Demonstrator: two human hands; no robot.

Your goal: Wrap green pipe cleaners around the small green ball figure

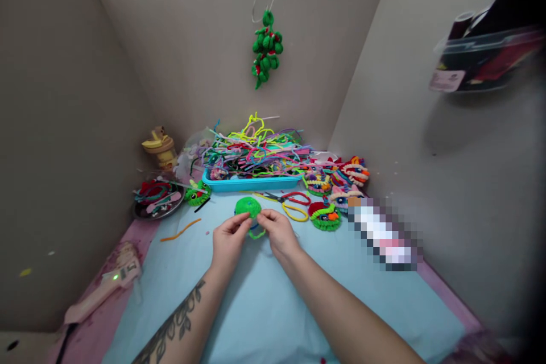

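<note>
My left hand (231, 234) and my right hand (278, 230) meet over the blue cloth. Between their pinched fingertips is a round green pipe-cleaner piece (247, 206) with a bit of blue on it. A lighter green strand (257, 234) curves below it, between the hands. Just beyond my right hand lie scissors (290, 203) with one red and one yellow handle loop. Right of these sits a finished-looking fuzzy figure (325, 216) in green, red and orange. My fingers hide part of the green piece.
A blue tray (251, 183) heaped with colourful pipe cleaners stands at the back. Left are a metal bowl (158, 210), a green figure (197, 194), an orange stem (181, 230) and a pink glue gun (104, 290). Several figures (318, 182) sit right, near a pixelated object (386, 236).
</note>
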